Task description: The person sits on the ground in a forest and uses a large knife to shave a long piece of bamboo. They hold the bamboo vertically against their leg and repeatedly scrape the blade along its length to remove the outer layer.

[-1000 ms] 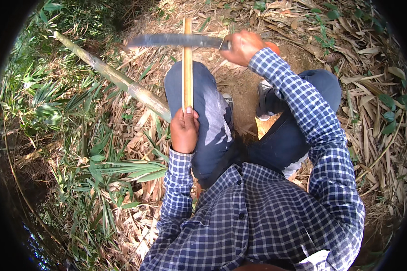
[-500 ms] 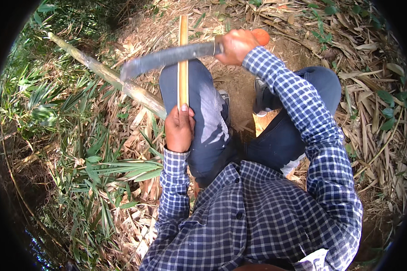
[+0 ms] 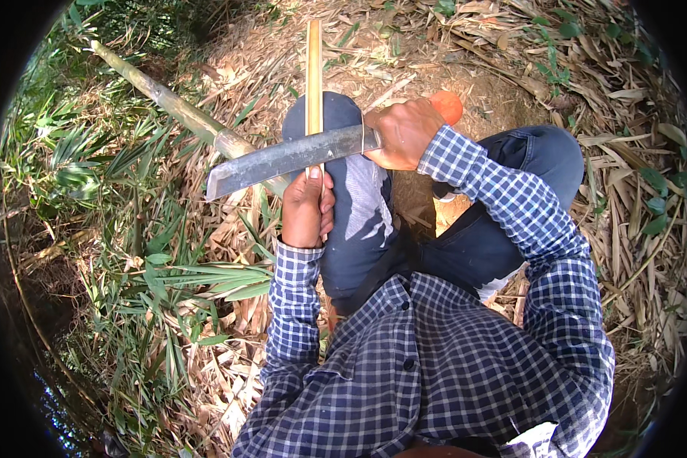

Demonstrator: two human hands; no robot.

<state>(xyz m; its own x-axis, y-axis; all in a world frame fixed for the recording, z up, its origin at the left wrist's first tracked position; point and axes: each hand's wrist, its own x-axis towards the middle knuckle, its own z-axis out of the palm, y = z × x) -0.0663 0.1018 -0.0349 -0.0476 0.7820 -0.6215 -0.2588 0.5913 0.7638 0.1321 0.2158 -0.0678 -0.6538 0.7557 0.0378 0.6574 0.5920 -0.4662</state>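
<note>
My left hand (image 3: 305,208) is closed round the near end of a split bamboo strip (image 3: 314,69), thumb on top. The strip is long, narrow and pale yellow, and points away from me over my left knee. In my right hand (image 3: 406,133) is the orange handle of a machete (image 3: 290,158). Its dark, worn blade lies crosswise over the strip, just beyond my left thumb, with the squared tip out to the left. The blade hides part of the strip; whether its edge cuts into the bamboo I cannot tell.
A bamboo pole (image 3: 164,98) slants from the far left toward my left knee (image 3: 324,111), its near end passing behind the blade. Dry bamboo leaves (image 3: 626,252) cover the ground on the right. Green leafy plants (image 3: 84,175) grow at the left.
The machete has come nearer along the strip, from over my knee down to beside my left thumb. My right hand moved toward me with it; my left hand still grips the strip.
</note>
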